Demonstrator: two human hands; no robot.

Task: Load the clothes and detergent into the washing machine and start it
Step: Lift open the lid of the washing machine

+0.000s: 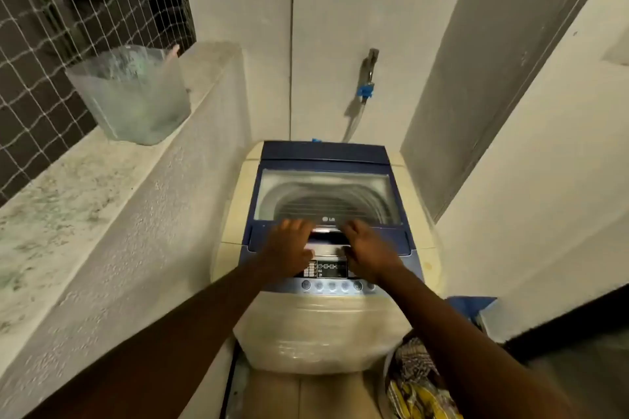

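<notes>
We reach our left hand (289,248) and right hand (369,252), fingers spread and holding nothing, onto the closed washing machine lid (326,194), likely to lift it, while the clothes (418,381) wait on the floor at lower right

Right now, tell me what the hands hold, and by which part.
Both hands, left and right, rest on the front edge of the washing machine lid, at its handle recess; whether they grip it is unclear.

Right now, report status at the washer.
Both hands, left hand and right hand, on the lid handle, nothing held. Washer lid shut. Clothes on the floor, right. Nothing blocking.
</notes>
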